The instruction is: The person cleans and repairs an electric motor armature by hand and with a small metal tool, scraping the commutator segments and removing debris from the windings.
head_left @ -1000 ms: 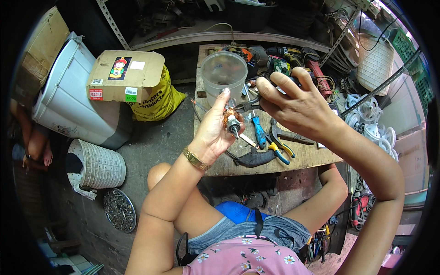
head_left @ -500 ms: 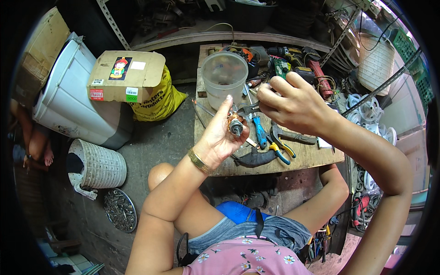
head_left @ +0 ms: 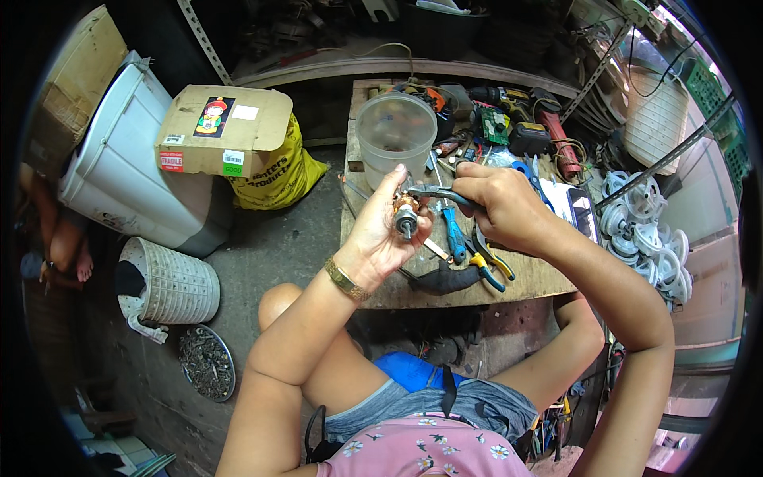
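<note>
Right hand (head_left: 505, 203) has come down and in over the last half second, bringing the dark metal pliers (head_left: 453, 195) to the motor armature (head_left: 407, 216); left hand (head_left: 377, 230) has barely shifted. Grip, left: fingers wrapped round the armature, thumb up along it, shaft end pointing back at the wearer, copper windings visible above. Grip, right: fist clamped on the pliers' handles, nose pointing left and overlapping the wound end of the armature; cannot tell whether the jaws bite on anything. Armature is held up over the left part of the wooden workbench (head_left: 540, 274), just on the near side of the clear plastic tub (head_left: 396, 131). Under and beside the hands on the bench: blue-handled tool (head_left: 455, 236), and yellow-and-blue-handled pliers (head_left: 488, 272) next to a black-wrapped bundle (head_left: 447, 280). Farther back: green circuit board (head_left: 494, 126), with a red power tool (head_left: 559, 143) to its right. White plastic spools (head_left: 648, 238) pile up off the bench's right side
</note>
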Demonstrator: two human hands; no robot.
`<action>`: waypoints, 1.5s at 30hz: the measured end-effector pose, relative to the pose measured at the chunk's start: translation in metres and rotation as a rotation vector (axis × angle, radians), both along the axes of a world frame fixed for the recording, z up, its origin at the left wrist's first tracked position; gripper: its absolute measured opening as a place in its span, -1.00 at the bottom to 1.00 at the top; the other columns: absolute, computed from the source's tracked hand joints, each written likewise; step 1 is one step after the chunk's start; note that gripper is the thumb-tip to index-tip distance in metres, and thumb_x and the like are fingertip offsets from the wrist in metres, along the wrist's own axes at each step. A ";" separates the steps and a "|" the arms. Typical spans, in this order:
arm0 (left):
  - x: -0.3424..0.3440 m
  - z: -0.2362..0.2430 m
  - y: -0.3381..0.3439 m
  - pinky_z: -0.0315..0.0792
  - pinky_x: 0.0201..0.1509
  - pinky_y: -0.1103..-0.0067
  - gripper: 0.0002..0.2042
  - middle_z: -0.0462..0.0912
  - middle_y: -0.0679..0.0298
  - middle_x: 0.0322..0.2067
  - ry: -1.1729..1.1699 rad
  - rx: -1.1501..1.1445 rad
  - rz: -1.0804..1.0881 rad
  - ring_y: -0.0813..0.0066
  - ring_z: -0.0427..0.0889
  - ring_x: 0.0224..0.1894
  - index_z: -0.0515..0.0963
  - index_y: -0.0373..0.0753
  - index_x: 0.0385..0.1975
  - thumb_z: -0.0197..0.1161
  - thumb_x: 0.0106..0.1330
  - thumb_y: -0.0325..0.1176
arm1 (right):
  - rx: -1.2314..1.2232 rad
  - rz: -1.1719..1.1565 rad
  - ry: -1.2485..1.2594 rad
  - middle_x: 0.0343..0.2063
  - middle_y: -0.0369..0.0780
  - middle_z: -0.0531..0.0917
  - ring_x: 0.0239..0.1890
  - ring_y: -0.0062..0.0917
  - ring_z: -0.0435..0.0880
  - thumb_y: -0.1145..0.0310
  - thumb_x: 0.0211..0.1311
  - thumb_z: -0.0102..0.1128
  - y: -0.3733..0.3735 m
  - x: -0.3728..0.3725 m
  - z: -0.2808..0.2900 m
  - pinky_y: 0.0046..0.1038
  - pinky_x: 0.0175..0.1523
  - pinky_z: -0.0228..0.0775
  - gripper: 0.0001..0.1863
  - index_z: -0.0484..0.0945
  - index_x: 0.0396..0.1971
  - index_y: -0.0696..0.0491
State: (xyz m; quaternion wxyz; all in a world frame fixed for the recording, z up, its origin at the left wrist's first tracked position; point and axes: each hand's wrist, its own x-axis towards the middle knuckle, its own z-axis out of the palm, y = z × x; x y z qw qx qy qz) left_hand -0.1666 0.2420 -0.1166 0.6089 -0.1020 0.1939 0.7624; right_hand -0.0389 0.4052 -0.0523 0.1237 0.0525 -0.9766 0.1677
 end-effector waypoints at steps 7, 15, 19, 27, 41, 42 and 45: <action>0.005 0.001 0.003 0.43 -0.63 0.62 -0.65 0.46 0.31 -0.52 0.360 -0.182 0.187 0.54 0.47 -0.57 0.45 -0.24 -0.16 0.25 0.40 -0.05 | -0.028 -0.042 -0.062 -0.46 -0.05 0.52 -0.35 -0.01 0.56 0.62 -0.08 0.19 -0.009 0.002 0.005 -0.14 -0.26 0.39 -0.90 0.48 -0.49 0.22; 0.005 0.007 0.005 0.38 -0.68 0.64 -0.63 0.47 0.35 -0.50 0.488 -0.179 0.137 0.62 0.46 -0.59 0.48 -0.27 -0.13 0.21 0.42 -0.04 | -0.540 -0.164 -0.479 -0.70 -0.21 0.52 -0.62 -0.45 0.52 0.62 -0.07 -0.05 -0.002 0.008 0.007 -0.38 -0.50 0.29 -0.86 0.53 -0.58 0.17; 0.000 0.010 0.002 0.36 -0.68 0.66 -0.59 0.53 0.34 -0.41 0.549 -0.107 0.072 0.64 0.47 -0.58 0.49 -0.30 -0.04 0.16 0.45 -0.01 | -1.033 -0.125 -0.600 -0.69 -0.32 0.44 -0.66 -0.66 0.33 0.61 -0.03 -0.12 0.001 0.010 -0.006 -0.55 -0.61 0.06 -0.86 0.46 -0.59 0.14; 0.006 0.014 0.002 0.38 -0.62 0.67 -0.54 0.57 0.30 -0.31 0.524 0.022 -0.014 0.60 0.51 -0.48 0.46 -0.31 0.07 0.08 0.48 0.01 | -1.609 -0.003 -0.621 -0.49 -0.19 0.53 -0.64 -0.63 0.35 0.66 -0.08 -0.11 0.003 0.020 -0.023 -0.57 -0.59 0.10 -0.78 0.49 -0.42 0.15; 0.000 0.000 0.004 0.38 -0.62 0.67 -0.53 0.56 0.29 -0.39 0.407 0.105 -0.037 0.56 0.52 -0.44 0.48 -0.31 0.00 0.00 0.51 0.05 | 0.195 -0.120 0.119 -0.02 -0.11 0.53 -0.01 -0.17 0.46 0.59 -0.09 0.14 -0.018 0.028 -0.006 -0.20 0.02 0.30 -0.67 0.57 -0.21 0.15; 0.000 -0.001 0.003 0.38 -0.62 0.67 -0.53 0.56 0.28 -0.39 0.414 0.102 -0.035 0.56 0.52 -0.44 0.48 -0.31 0.00 0.00 0.51 0.05 | 0.205 -0.127 0.118 -0.04 -0.12 0.53 -0.01 -0.17 0.46 0.59 -0.09 0.14 -0.020 0.027 -0.007 -0.21 0.01 0.30 -0.69 0.57 -0.23 0.15; 0.001 0.001 0.004 0.40 -0.61 0.66 -0.53 0.56 0.27 -0.39 0.401 0.069 -0.007 0.55 0.54 -0.43 0.48 -0.32 -0.01 0.00 0.51 0.05 | 0.263 -0.152 0.104 -0.12 -0.15 0.54 -0.08 -0.19 0.49 0.58 -0.09 0.14 -0.021 0.024 -0.012 -0.17 -0.06 0.36 -0.75 0.55 -0.30 0.14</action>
